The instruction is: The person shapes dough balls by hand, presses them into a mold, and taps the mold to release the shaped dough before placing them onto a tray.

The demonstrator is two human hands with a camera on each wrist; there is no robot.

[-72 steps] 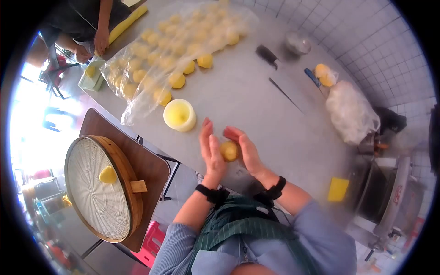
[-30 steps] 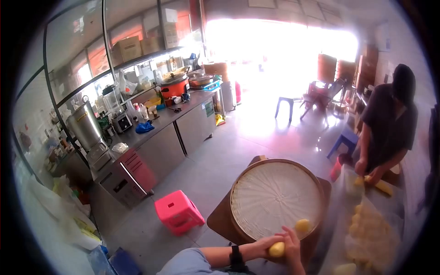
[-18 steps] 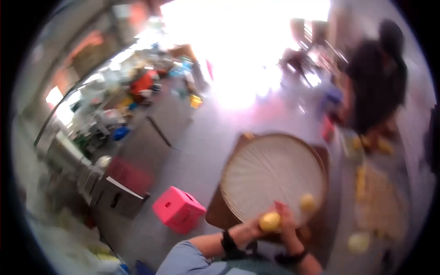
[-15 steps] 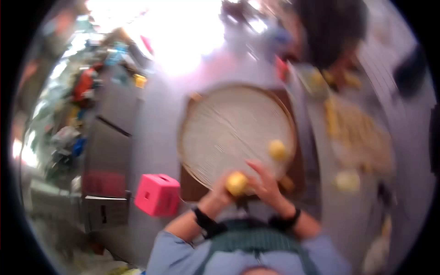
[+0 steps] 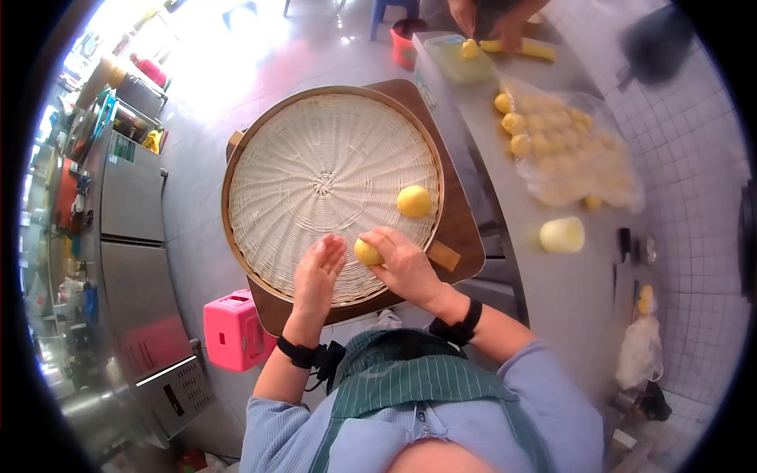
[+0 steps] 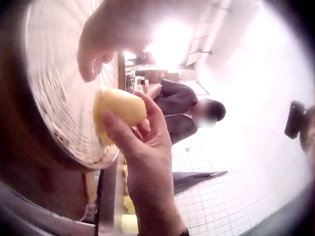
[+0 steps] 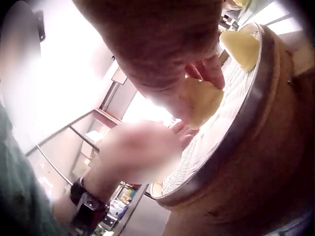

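Note:
My right hand (image 5: 408, 266) grips a yellow dough piece (image 5: 368, 252) over the near part of the round woven tray (image 5: 315, 150). Thumb and fingers pinch that dough piece (image 6: 123, 105) in the left wrist view, where it looks cone-shaped. Left of it, my left hand (image 5: 317, 277) is held up with fingers extended and nothing in it. Another yellow dough piece (image 5: 414, 202) sits on the weave at the tray's right side; the right wrist view shows it as a cone (image 7: 241, 49) inside the rim.
The tray rests on a brown board (image 5: 461, 229). To the right, a steel table (image 5: 544, 292) bears plastic-covered dough pieces (image 5: 552, 142) and a pale yellow cup (image 5: 562, 235). A pink stool (image 5: 236, 335) stands at lower left. Another person's hands (image 5: 505, 27) work dough at the table's far end.
The head view has swung from the steel table to the tray. My hands have moved over the tray and apart; the dough piece, between both palms earlier, is now in my right hand.

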